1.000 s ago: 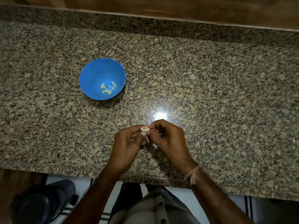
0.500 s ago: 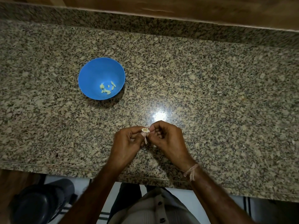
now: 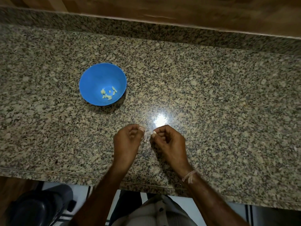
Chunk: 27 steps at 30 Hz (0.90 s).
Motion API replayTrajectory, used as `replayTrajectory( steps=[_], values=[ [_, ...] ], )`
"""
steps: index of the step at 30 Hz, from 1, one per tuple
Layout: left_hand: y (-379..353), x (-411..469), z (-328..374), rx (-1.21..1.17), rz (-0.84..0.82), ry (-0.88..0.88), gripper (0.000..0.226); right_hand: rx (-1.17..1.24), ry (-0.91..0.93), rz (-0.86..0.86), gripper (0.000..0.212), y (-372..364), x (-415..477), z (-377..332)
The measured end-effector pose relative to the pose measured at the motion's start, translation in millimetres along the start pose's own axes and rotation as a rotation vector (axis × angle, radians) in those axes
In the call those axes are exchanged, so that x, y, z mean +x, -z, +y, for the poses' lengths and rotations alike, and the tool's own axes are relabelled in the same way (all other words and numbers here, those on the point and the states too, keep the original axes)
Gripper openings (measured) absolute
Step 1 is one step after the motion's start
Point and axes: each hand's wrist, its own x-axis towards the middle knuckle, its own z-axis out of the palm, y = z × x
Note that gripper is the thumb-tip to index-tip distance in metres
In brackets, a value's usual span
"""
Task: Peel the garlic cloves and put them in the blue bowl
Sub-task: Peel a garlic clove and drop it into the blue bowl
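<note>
Left hand [image 3: 128, 139] pinches papery skin [image 3: 145, 137]; right hand [image 3: 167, 141] pinches the garlic clove [image 3: 154, 132]. Best check no skin clings, then drop it in the blue bowl [image 3: 97, 75] at eleven o'clock.

Speckled granite countertop [image 3: 219, 98] filled view; raised granite lip [image 3: 162, 32] ran along 12 o'clock edge. Light glare [image 3: 160, 120] sat near centre. Blue bowl [image 3: 94, 79] stood upright on it, 10 o'clock from glare, well apart.

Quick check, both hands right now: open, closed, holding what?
Left hand: closed, pinching the skin.
Right hand: closed, pinching the clove.
</note>
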Motion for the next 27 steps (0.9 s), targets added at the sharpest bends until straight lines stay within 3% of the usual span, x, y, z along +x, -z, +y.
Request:
replayTrajectory(
  steps=[4,7,10,14,23,25,27],
  values=[
    [-2.1,19.8,-3.7,0.446,0.04,-0.269,0.015,-0.155,-0.048,-0.033,0.007,15.9,-13.0,16.2],
    [-4.3,15.0,-10.6,0.661,0.057,-0.277,0.045,-0.266,-0.072,-0.05,0.009,17.4,-19.5,24.8],
    [-5.0,-18.1,-19.6,0.553,0.122,-0.319,0.042,-0.428,-0.004,-0.053,0.01,14.6,-23.1,27.4],
    [-8.5,-50.6,-45.7,0.394,0.05,-0.246,0.024,-0.541,0.09,-0.044,0.008,12.7,-23.7,28.2],
    [-8.2,-51.2,-50.4,0.435,-0.026,-0.245,0.018,-0.676,0.098,-0.039,0.014,7.4,-19.1,22.2],
    [-9.4,-49.0,-46.3,0.323,-0.054,-0.194,0.01,-0.575,0.005,-0.045,0.011,7.0,-17.7,22.3],
    [-13.2,-48.9,-39.7,0.144,-0.112,-0.103,0.008,-0.207,-0.181,-0.093,0.007,7.4,-18.9,16.5]
  ],
)
